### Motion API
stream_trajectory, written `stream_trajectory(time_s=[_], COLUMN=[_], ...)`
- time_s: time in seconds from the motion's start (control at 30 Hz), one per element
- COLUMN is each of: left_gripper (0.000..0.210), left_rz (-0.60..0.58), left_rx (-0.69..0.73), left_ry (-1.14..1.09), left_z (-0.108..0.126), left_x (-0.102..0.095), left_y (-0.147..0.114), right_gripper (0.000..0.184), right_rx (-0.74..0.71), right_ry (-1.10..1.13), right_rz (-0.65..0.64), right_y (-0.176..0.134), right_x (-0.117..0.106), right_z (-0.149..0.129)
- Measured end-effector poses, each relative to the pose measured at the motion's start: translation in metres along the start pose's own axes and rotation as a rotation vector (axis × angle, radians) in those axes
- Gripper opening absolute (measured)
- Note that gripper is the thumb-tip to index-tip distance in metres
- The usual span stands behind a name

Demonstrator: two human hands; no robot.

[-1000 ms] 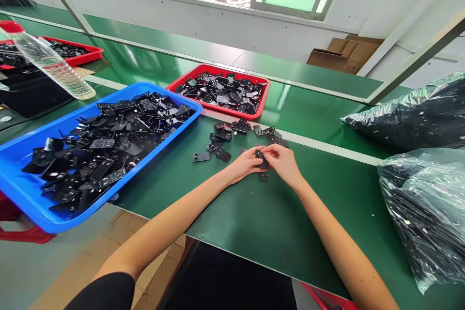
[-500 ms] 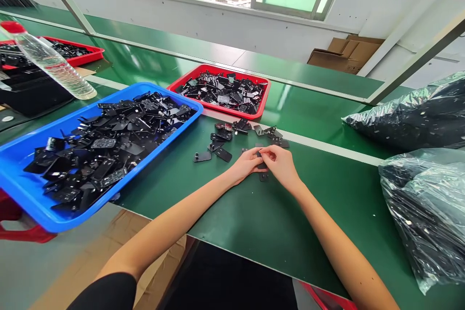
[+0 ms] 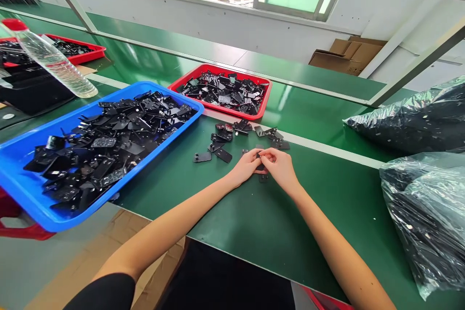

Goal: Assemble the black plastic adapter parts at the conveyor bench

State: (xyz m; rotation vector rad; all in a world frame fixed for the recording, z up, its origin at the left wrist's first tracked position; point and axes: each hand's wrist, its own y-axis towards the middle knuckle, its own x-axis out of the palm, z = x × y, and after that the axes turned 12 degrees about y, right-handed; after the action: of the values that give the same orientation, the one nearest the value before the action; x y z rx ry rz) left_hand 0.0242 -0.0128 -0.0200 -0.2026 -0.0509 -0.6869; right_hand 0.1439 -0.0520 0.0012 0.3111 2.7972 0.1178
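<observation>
My left hand and my right hand meet over the green table. Between their fingertips is a small black plate, mostly covered by the fingers. Both hands are closed on it. Just below them another dark plate lies on the table. To the left rest several loose black plates with small raised posts, among them a flat one. Behind the hands sits a small heap of similar parts, and more lie to its right.
A blue tray heaped with black parts stands at left, a red tray of similar parts behind. Clear plastic bags of dark pieces lie at right. A tilted water bottle is at far left. A metal frame spans overhead.
The fingers have shifted slightly around the small black plate, and both hands stay together in the same place. The view has moved a little; the trays and loose parts are unchanged.
</observation>
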Motion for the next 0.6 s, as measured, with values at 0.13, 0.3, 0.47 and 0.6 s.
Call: stream_trajectory(time_s=[0.13,0.3,0.47,0.6], left_gripper=[0.029,0.033,0.026,0.023], left_rz=[-0.034,-0.056,-0.041,-0.014], left_rx=[0.025,0.028,0.066,0.066], left_ry=[-0.001,0.017,-0.004,-0.035], left_z=[-0.005,-0.010,-0.008,-0.005], left_x=[-0.003,-0.006,-0.006,-0.004], left_y=[0.003,0.005,0.004,0.003], right_gripper=[0.019,0.023,0.028,0.026], right_rx=[-0.002,-0.088,-0.115,-0.164], right_ry=[0.021,-0.095,-0.174,-0.244], right_rz=[-0.056,0.113,0.251,0.229], right_y=[0.004,0.016,0.026,0.027], right_x=[-0.011,-0.031,-0.045,-0.044], right_z=[-0.002,0.017,0.054,0.064])
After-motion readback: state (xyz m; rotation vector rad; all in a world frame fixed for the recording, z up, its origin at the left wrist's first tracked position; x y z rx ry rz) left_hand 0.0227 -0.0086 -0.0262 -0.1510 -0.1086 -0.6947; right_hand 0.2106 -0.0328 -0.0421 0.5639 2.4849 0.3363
